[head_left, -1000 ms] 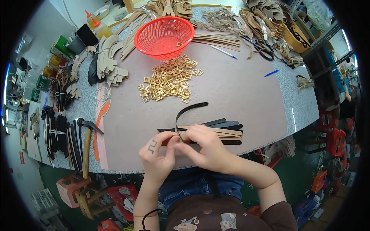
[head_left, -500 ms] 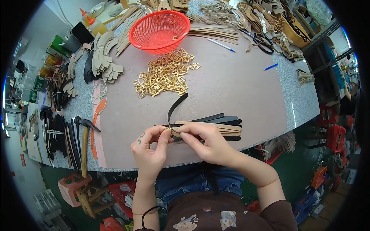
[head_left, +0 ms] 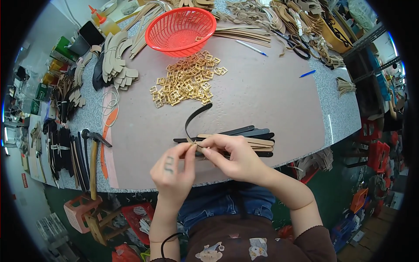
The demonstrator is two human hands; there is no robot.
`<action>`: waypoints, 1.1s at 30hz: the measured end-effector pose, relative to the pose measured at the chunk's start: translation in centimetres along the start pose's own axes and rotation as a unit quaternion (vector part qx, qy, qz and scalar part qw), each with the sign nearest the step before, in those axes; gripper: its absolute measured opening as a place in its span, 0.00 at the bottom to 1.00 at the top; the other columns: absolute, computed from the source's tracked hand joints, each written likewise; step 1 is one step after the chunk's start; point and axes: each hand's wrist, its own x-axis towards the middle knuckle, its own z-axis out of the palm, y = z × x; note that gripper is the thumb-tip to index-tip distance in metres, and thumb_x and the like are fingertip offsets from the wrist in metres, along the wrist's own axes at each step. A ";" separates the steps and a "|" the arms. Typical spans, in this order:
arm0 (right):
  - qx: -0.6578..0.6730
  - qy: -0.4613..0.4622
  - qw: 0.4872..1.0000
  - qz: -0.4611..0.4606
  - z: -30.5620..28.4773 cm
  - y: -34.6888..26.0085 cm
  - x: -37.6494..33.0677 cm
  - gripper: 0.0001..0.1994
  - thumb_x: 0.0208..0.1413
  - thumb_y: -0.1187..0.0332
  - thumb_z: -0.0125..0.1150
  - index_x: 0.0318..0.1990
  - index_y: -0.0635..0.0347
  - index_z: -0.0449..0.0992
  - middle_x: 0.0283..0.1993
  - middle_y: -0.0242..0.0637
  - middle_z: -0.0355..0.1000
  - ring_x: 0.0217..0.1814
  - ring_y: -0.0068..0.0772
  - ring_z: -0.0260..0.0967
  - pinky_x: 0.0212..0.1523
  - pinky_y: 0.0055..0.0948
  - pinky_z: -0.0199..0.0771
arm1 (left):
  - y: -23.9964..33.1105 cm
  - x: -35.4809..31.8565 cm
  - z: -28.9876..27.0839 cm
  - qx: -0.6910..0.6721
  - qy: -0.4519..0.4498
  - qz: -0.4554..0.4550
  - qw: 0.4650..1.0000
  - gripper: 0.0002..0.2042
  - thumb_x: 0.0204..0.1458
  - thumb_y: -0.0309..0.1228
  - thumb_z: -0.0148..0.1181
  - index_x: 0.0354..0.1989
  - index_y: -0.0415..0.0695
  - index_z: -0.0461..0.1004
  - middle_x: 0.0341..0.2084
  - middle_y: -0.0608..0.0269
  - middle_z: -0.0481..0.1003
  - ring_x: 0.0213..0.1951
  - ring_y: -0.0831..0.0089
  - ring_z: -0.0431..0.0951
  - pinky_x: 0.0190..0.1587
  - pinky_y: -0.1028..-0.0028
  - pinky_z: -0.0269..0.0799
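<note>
Across the table (head_left: 340,109), a red basket (head_left: 163,35) and a yellow bin (head_left: 332,40) of black strips (head_left: 339,31). My left hand (head_left: 172,170) and right hand (head_left: 233,159) pinch a black strap (head_left: 198,112) near me; gold buckles (head_left: 187,83) lie heaped, one inside the basket.

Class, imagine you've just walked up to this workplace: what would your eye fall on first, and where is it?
Probably the bright red basket toward the far side of the table, with a heap of shiny gold square frames just on its near side. Next, close to the table's near edge, the left hand and right hand hold a black strap, its free end curving toward the heap.
</note>
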 end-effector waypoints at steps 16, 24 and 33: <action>-0.253 0.004 0.935 -0.248 1.0 -1.8 1.6 0.07 0.56 0.79 0.61 0.43 0.63 0.75 0.37 0.38 0.74 0.35 0.25 0.68 0.33 0.23 0.67 | -1.8 -0.7 -0.5 -0.440 -0.070 -0.298 0.844 0.06 0.60 0.21 0.61 0.40 0.30 0.79 0.31 0.54 0.82 0.30 0.72 0.82 0.36 0.79 0.80; -0.109 0.017 0.992 -0.054 0.8 -1.6 1.3 0.07 0.55 0.78 0.62 0.41 0.64 0.73 0.31 0.37 0.72 0.28 0.32 0.69 0.30 0.28 0.69 | 0.0 -1.1 -0.8 -0.334 -0.038 -0.259 0.906 0.07 0.60 0.21 0.60 0.42 0.30 0.79 0.32 0.54 0.83 0.31 0.73 0.83 0.39 0.78 0.81; -0.155 -0.033 0.983 -0.089 -0.1 -2.1 0.8 0.07 0.55 0.74 0.66 0.40 0.61 0.76 0.30 0.34 0.71 0.27 0.28 0.67 0.32 0.24 0.68 | -1.9 -1.4 -2.0 -0.376 -0.108 -0.259 0.883 0.06 0.59 0.21 0.61 0.41 0.31 0.79 0.33 0.54 0.82 0.29 0.74 0.81 0.37 0.79 0.79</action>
